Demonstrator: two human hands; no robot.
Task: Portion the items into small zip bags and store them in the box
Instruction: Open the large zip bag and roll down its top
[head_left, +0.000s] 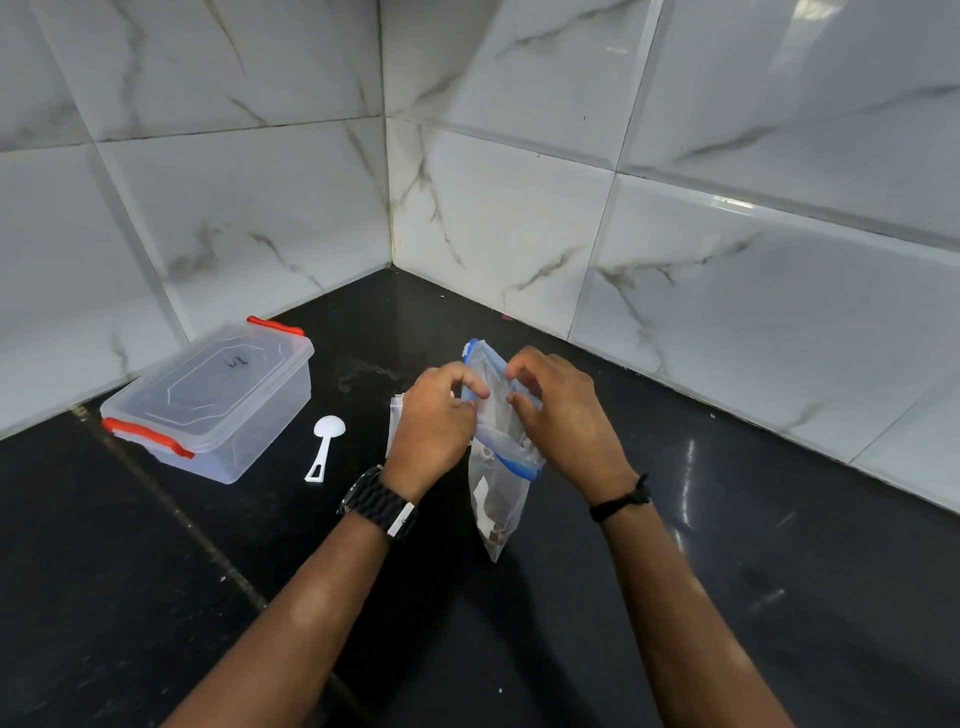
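Both hands were raised over the black bench (675, 597) in a corner of white marble-patterned wall tiles (519, 208), working at the mouth of a clear zip bag (498, 499) with a blue seal strip. The left hand (434, 421) had its grip clamped on the near-left edge of the bag's opening, thumb and fingers pinched on the plastic. The right hand (566, 415) had its grip clamped on the opposite edge, fingers curled over the blue strip. The bag hung down between the two hands, its lower end toward the camera and close to the bench; whether it touched the surface could not be told. Something small and dark lay in its lower part, too blurred to identify. A black watch (379, 504) sat on the left wrist and a thin black band (621, 501) on the right. Behind the left hand, a pale stack of what looked like more bags (396, 415) showed partly, lying on the bench. To the left lay a white plastic scoop (324, 447), bowl toward the wall, handle toward the camera. Farther left, near the wall, stood a clear plastic box (218, 400) with its lid on and an orange-red latch at each end, well apart from the hands.
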